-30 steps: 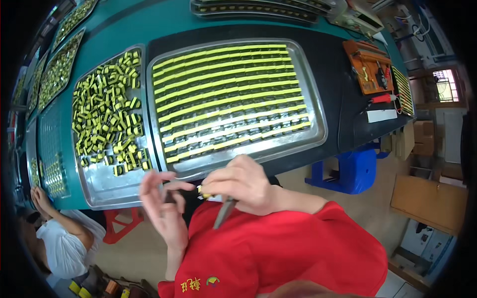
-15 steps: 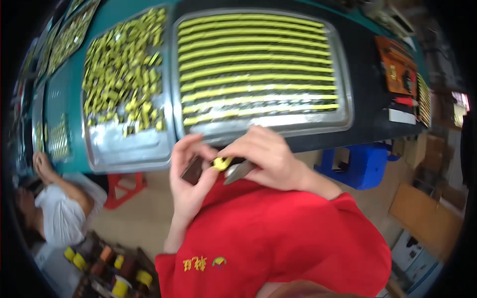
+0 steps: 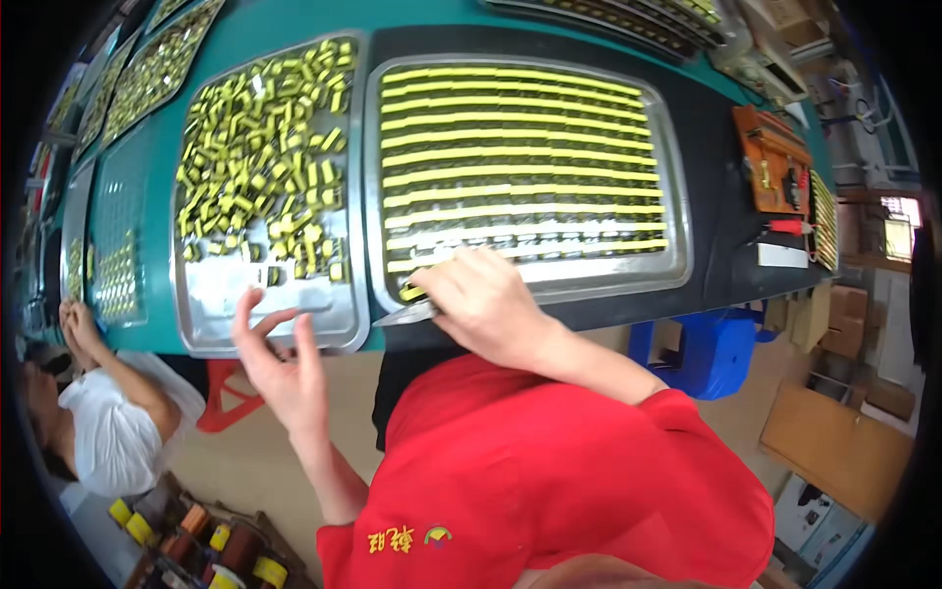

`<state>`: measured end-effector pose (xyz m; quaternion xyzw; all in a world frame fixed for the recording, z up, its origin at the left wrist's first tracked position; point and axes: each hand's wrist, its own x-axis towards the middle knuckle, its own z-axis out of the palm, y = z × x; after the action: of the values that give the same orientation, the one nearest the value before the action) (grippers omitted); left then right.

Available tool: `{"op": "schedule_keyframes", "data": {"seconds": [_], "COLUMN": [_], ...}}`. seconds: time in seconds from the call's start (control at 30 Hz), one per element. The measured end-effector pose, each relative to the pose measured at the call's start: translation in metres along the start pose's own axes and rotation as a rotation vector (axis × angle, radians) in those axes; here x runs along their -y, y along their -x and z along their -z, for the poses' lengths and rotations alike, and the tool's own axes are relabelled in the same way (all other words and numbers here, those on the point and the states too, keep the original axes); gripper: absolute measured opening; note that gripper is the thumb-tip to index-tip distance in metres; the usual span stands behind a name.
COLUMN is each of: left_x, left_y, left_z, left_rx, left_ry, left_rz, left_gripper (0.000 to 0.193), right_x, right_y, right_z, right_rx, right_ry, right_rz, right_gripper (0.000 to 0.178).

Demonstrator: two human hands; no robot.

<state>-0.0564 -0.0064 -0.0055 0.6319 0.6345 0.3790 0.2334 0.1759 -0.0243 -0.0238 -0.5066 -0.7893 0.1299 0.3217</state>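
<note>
My right hand [image 3: 491, 304] is closed round a pointed metal tool [image 3: 404, 314], its tip toward the left; whether it is a blade or tweezers I cannot tell. At its fingertips a small yellow-and-black block [image 3: 410, 293] lies in the near left corner of the metal tray of rows [image 3: 549, 285]. Long rows of yellow-topped blocks fill this tray. My left hand [image 3: 285, 368] is open, fingers apart, over the near edge of the second metal tray [image 3: 221, 309]. Loose yellow-and-black blocks [image 3: 265, 167] lie jumbled in that tray, beyond my left fingertips.
An orange tool case [image 3: 770, 162] and a red-handled tool [image 3: 788, 227] lie at the table's right end. A blue stool [image 3: 716, 353] and red stool [image 3: 226, 398] stand below the table edge. At far left a co-worker's hand [image 3: 83, 329] rests by another tray.
Both hands were together in front of my chest, holding a small yellow part. They have parted: the left moved left to the loose blocks, the right reached to the tray corner with the tool.
</note>
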Motion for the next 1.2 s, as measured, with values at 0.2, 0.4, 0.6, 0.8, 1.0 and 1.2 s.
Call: {"op": "schedule_keyframes", "data": {"seconds": [0.2, 0.4, 0.6, 0.8, 1.0, 1.2], "left_x": [0.021, 0.04, 0.036, 0.044, 0.026, -0.003], "left_y": [-0.019, -0.031, -0.043, -0.036, -0.015, 0.014], "left_z": [0.01, 0.006, -0.006, -0.004, 0.011, -0.005], "left_rx": [-0.056, -0.008, 0.018, -0.03, -0.017, 0.306], "left_ry": [-0.142, -0.328, -0.308, -0.2, 0.513, 1.029], "left_rz": [-0.024, -0.144, -0.104, -0.06, 0.092, 0.327], "left_gripper": [0.05, 0.035, 0.028, 0.031, 0.04, 0.038], "right_x": [0.012, 0.005, 0.0, 0.003, 0.009, 0.009], "right_y": [-0.004, -0.003, -0.002, -0.005, -0.004, -0.006], "right_z": [-0.008, -0.006, -0.007, -0.011, -0.014, -0.013], "right_rx": [0.003, -0.006, -0.103, -0.094, -0.125, -0.105], "right_ry": [0.066, 0.022, 0.05, 0.079, 0.06, 0.092], "right_rz": [-0.003, 0.04, 0.038, 0.044, 0.018, 0.058], "right_gripper": [0.046, 0.042, 0.046, 0.043, 0.041, 0.041]}}
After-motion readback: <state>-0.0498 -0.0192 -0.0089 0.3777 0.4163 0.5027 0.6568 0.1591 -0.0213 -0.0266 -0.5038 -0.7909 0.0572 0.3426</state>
